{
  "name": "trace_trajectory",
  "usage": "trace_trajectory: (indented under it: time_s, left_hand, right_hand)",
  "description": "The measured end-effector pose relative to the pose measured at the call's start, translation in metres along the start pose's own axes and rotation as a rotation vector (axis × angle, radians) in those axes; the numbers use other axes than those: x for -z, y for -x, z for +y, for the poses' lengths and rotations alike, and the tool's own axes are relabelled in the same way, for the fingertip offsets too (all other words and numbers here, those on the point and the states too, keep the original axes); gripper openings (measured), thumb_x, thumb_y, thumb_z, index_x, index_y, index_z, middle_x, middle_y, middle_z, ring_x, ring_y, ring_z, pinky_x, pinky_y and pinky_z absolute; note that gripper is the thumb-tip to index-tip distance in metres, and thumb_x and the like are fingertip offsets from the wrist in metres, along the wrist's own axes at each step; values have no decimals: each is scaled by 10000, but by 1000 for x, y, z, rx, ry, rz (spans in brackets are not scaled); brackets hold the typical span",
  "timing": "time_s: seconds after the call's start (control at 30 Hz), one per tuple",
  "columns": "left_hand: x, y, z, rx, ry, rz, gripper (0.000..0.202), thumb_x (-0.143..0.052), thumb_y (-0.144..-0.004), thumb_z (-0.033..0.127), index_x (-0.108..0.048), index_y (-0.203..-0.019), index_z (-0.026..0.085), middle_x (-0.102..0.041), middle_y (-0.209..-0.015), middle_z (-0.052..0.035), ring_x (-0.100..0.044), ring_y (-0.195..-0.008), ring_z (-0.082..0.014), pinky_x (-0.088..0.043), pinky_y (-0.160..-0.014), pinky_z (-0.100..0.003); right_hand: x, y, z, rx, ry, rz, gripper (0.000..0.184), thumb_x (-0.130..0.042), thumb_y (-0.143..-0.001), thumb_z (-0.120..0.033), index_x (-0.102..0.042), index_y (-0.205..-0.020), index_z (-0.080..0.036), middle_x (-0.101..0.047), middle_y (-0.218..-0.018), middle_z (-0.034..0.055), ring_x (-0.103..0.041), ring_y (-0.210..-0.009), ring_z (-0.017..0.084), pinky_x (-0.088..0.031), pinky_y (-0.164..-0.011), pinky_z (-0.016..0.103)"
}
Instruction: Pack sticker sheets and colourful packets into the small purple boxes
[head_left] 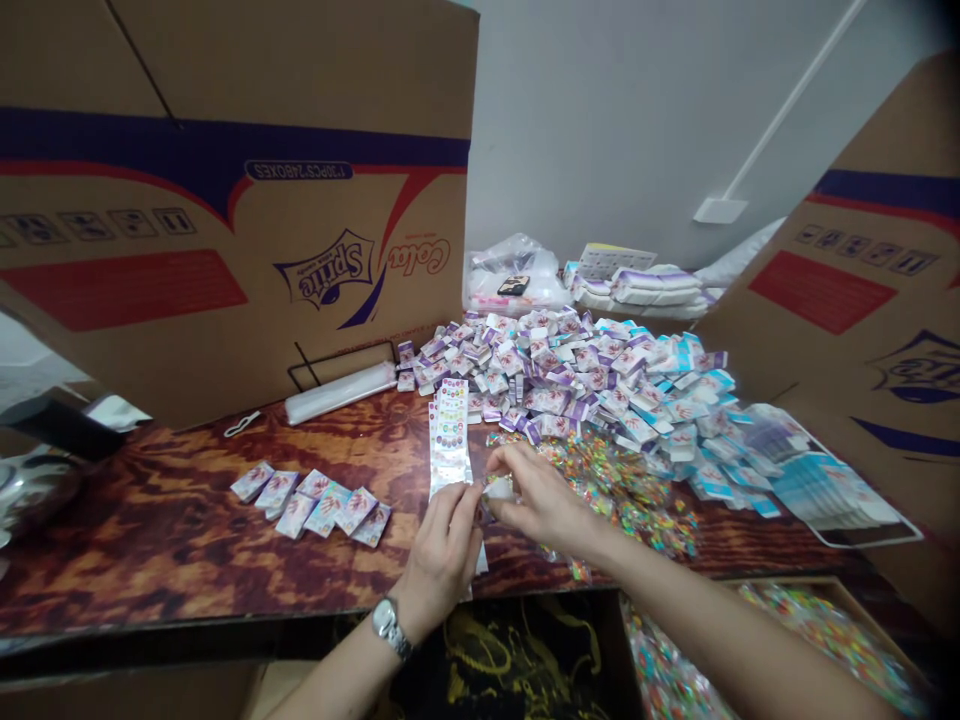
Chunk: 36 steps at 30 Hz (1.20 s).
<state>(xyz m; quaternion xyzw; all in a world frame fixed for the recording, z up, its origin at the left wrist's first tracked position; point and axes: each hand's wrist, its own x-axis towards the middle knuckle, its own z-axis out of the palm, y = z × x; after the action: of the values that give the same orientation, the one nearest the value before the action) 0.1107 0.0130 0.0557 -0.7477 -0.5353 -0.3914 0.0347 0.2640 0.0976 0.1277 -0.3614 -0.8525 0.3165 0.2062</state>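
Note:
My left hand (444,545), with a wristwatch, and my right hand (536,497) meet at the table's front edge, fingers pinched together on a small clear packet (501,488). A long strip of stickers (450,432) stands just behind my left fingers. To the right lies a heap of colourful sweets in clear wrap (622,480). A big pile of small purple-and-white packets (577,375) fills the table behind. A row of several such packets (315,500) lies to the left.
Large brown cardboard boxes stand at the left (225,190) and right (862,310). A clear plastic roll (341,392) lies at the left box's foot. Plastic bags (514,272) sit at the back. A box of colourful sweets (810,620) is below right.

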Motion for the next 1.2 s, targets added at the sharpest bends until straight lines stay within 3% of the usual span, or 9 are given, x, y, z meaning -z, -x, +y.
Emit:
trace_trajectory:
  time_s: [0.17, 0.27, 0.4, 0.53, 0.63, 0.77, 0.87, 1.1, 1.2]
  left_hand:
    - [4, -4, 3, 18, 96, -76, 509, -443, -823, 42, -382, -1310, 176, -487, -1141, -135, -515, -1064, -210, -493, -869, -332]
    - [7, -7, 3, 99, 202, -72, 433, -474, -808, 61, -447, -1223, 183, -489, -1123, -122, -522, -1048, -203, -492, -862, -329]
    - [11, -12, 3, 212, 307, -62, 375, -495, -805, 78, -465, -1162, 190, -515, -1099, -107, -534, -1017, -196, -493, -852, -341]
    - [10, -12, 3, 196, 291, -6, 387, -501, -804, 78, -461, -1173, 185, -522, -1119, -115, -518, -1073, -210, -488, -882, -359]
    - [7, -8, 2, 138, 223, 33, 414, -502, -812, 86, -443, -1208, 188, -521, -1140, -125, -512, -1101, -221, -480, -908, -380]
    - [6, -3, 0, 49, 108, 35, 420, -476, -826, 78, -442, -1232, 178, -523, -1161, -139, -519, -1099, -227, -484, -901, -374]
    - [7, -4, 0, 11, 47, 44, 422, -453, -840, 79, -434, -1250, 175, -541, -1150, -140, -537, -1065, -227, -487, -888, -378]
    - [8, -5, 2, 40, 47, 49, 488, -469, -836, 78, -354, -1306, 137, -570, -1115, -143, -541, -1053, -226, -487, -888, -376]
    - [8, -4, 4, 84, 41, 73, 516, -463, -836, 90, -319, -1331, 125, -577, -1104, -148, -555, -1037, -226, -497, -873, -374]
  right_hand:
    - [-4, -7, 13, -140, -435, -193, 229, -613, -724, -160, -494, -913, -205, -481, -693, -60, -449, -573, 92, -367, -511, 194]
    - [-8, 1, 13, -106, -573, -123, 257, -597, -789, -223, -475, -1015, -220, -523, -797, -32, -516, -648, 105, -432, -556, 211]
    - [-9, 19, 4, 110, -251, 146, 162, -519, -870, -246, -543, -1028, -222, -523, -1045, 65, -560, -914, 177, -490, -756, 311]
    - [-14, 26, -2, 228, -54, 225, 178, -474, -892, -200, -609, -1005, -225, -511, -1094, 92, -546, -1006, 206, -478, -851, 357]
    - [-21, 25, -3, 142, -151, 233, 194, -478, -892, -206, -595, -1044, -235, -542, -1072, 81, -558, -999, 201, -485, -855, 355]
    - [-32, 24, -5, -39, -428, 261, 267, -518, -869, -231, -491, -1134, -210, -611, -955, 59, -613, -838, 166, -528, -718, 291]
    - [-36, 26, -9, -34, -410, 288, 197, -528, -865, -251, -575, -1051, -208, -615, -953, 62, -599, -852, 169, -516, -730, 289]
    - [-39, 21, -10, -160, -672, 280, 185, -572, -834, -310, -611, -978, -201, -610, -864, 28, -596, -810, 153, -516, -718, 273]
    - [-42, 18, -11, -188, -629, 333, 144, -611, -795, -286, -622, -899, -187, -604, -808, 20, -596, -761, 149, -508, -681, 262]
